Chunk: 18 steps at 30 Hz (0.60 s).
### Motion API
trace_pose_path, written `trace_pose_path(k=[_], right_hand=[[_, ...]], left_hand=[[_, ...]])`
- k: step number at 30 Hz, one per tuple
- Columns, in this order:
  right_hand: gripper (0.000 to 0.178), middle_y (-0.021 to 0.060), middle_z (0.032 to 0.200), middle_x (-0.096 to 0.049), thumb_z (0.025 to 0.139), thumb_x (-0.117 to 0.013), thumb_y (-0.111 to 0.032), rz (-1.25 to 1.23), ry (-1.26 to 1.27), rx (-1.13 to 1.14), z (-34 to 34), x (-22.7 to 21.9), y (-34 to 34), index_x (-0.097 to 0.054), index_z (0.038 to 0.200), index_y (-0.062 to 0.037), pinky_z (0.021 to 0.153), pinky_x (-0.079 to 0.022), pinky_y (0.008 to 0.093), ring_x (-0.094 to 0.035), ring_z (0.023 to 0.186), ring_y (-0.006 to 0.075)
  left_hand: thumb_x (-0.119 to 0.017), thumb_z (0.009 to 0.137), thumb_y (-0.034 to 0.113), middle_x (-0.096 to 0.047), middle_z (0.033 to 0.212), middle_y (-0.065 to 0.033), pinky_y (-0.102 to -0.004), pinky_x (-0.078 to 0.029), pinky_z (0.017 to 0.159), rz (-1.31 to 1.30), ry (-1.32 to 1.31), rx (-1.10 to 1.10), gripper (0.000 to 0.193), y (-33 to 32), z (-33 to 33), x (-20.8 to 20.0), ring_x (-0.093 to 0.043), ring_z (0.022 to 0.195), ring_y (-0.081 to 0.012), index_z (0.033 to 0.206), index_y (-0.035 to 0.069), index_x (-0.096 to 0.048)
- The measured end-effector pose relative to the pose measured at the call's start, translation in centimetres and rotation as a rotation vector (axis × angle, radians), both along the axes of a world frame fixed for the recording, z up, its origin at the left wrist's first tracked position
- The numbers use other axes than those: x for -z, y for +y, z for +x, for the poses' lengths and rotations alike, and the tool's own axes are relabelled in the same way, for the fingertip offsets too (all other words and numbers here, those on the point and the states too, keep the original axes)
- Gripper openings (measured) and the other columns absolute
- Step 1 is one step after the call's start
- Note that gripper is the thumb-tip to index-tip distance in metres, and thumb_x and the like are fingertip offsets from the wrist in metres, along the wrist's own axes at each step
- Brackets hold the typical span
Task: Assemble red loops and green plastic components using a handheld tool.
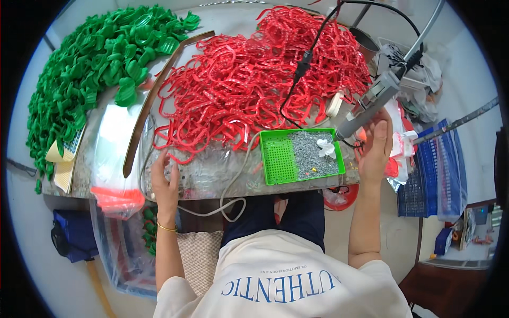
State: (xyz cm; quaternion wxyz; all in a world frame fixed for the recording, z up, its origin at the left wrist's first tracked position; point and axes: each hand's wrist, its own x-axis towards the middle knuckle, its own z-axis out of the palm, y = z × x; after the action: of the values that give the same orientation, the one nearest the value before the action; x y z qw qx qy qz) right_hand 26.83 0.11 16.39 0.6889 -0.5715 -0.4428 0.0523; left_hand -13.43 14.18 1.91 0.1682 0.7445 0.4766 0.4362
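A large tangled heap of red straps [228, 90] covers the middle of the table. At its near left edge is my left hand [165, 180], fingers apart, close to the end of a loose red strap. Right of centre sits a green tray [273, 179], partly filled with small grey metal pieces [313, 151] and a crumpled white scrap [326, 148]. A grey cylindrical tool [366, 108] on a cable slants down to the tray's right corner. Just beside it, my right hand [375, 151] has its fingers spread; whether they touch the tool is unclear.
Green curved plastic parts [79, 79] are piled at the left, behind a bent brown strip [140, 124]. Clear plastic bags [114, 153] overhang the front edge. A pale cord [233, 185] loops off the table. Blue crates [429, 175] stand at the right.
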Motion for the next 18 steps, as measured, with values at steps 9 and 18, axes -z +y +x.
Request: trace_pose_path(k=[9, 18], right_hand=[[0.02, 0.0096, 0.098, -0.065, 0.087, -0.063, 0.0, 0.124, -0.441, -0.264, -9.1, -4.9, 7.5, -0.059, 0.107, 0.0008, 0.077, -0.052, 0.0282, -0.064, 0.086, 0.0151], [0.041, 0.0182, 0.106, -0.062, 0.079, -0.069, -0.027, -0.119, -0.465, -0.146, -14.2, -1.1, 38.2, -0.061, 0.111, -0.0032, 0.089, -0.051, 0.0391, -0.063, 0.097, 0.03]], left_hand=[[-0.05, 0.093, 0.0, -0.059, 0.101, -0.0186, -0.037, -0.047, 0.081, -0.141, 0.05, 0.005, 0.022, 7.7, -2.1, 2.6, -0.059, 0.09, -0.0324, 0.113, -0.001, -0.058], [-0.055, 0.089, 0.005, -0.055, 0.096, -0.0177, -0.0417, -0.044, 0.081, 0.018, 0.154, -0.135, 0.014, 8.4, 0.1, 3.6, -0.054, 0.09, -0.0344, 0.102, 0.0, -0.059]])
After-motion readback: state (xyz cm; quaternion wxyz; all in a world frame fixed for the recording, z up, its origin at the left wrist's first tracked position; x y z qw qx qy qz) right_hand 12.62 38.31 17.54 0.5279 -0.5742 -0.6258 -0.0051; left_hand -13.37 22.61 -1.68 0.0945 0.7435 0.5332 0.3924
